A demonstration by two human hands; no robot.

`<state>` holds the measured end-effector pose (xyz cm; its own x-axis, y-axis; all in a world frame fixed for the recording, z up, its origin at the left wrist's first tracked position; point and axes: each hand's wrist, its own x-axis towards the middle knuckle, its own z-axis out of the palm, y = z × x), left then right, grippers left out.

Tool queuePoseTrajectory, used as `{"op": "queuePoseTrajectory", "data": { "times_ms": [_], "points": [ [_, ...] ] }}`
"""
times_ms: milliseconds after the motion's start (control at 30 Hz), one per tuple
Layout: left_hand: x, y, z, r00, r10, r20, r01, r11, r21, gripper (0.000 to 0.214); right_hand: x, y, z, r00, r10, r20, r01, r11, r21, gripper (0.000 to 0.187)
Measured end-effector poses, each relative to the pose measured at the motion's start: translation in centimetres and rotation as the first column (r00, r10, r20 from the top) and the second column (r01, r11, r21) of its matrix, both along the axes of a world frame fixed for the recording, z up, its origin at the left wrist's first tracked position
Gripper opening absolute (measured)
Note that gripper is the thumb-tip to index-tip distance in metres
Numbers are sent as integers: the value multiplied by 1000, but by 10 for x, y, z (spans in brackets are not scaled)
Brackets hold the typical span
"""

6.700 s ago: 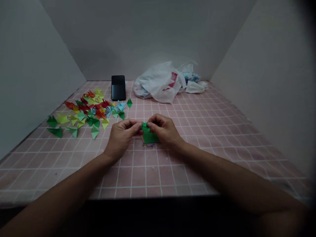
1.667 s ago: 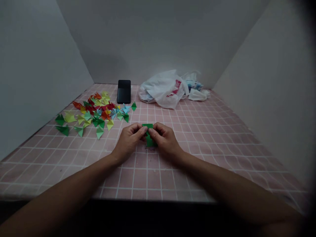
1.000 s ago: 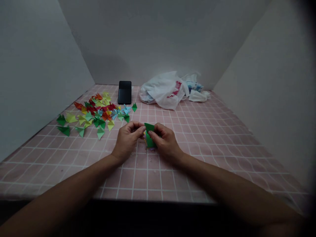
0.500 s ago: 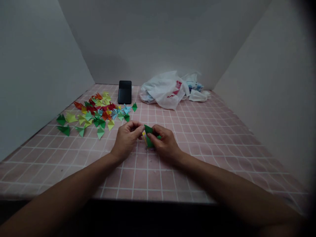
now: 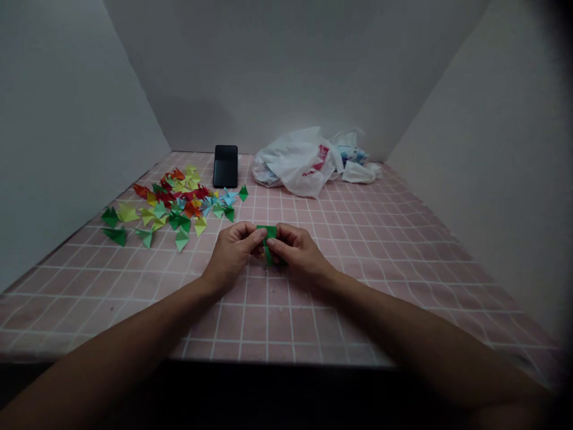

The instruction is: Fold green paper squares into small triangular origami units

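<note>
A small piece of folded green paper (image 5: 269, 232) is pinched between my two hands, just above the middle of the table. My left hand (image 5: 236, 248) grips its left side, thumb on the near face. On the other side my right hand (image 5: 298, 249) holds it the same way, with the two thumb tips close together. Fingers cover much of the paper, so its full shape is hidden. To the left lies a spread of folded paper pieces (image 5: 181, 239) in green, yellow, red, orange and light blue.
A black phone (image 5: 225, 167) stands tilted near the back wall. Right of it lies a crumpled white plastic bag (image 5: 295, 161) with red print, beside a smaller blue-and-white packet (image 5: 353, 156). A pink checked cloth (image 5: 380, 251) covers the table, with pale walls on three sides.
My left hand has gone from the edge of the green paper to a firmer pinch on it. The paper has turned more upright, and the thumbs are closer together.
</note>
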<state>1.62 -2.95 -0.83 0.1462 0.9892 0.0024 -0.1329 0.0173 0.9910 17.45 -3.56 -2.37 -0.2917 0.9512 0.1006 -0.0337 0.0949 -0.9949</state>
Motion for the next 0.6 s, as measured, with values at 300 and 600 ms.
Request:
{"op": "queuePoseTrajectory", "data": {
  "times_ms": [300,600],
  "points": [
    [-1,0,-1,992,-78,-102,83,996,44,28,2,2,0,995,-87,55,83,995,62,26],
    [1,0,-6,991,-63,-114,69,997,46,26,1,-1,2,945,-221,241,157,953,258,24]
  ]
}}
